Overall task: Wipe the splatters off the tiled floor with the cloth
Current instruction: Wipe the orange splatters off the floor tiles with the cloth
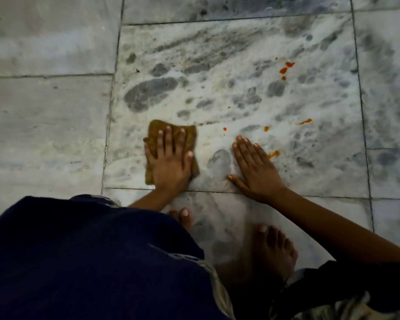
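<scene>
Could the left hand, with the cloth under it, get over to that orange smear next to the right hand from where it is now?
Probably not directly. The right hand lies flat on the floor between the cloth under the left hand and the orange smear, so it would likely have to lift first.

Home interior, grey-veined marble floor tiles [217, 65], dark grout lines, bare feet [273, 248], dim light

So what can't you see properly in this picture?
All in the head view:
- The floor under the brown cloth: hidden by the cloth and the left hand pressing flat on it.
- The tile under the right hand: covered by the palm, so any splatter there is hidden.
- The left foot: mostly behind the dark blue clothing.
- The tiny orange specks: too small to tell from marble marks.
</scene>
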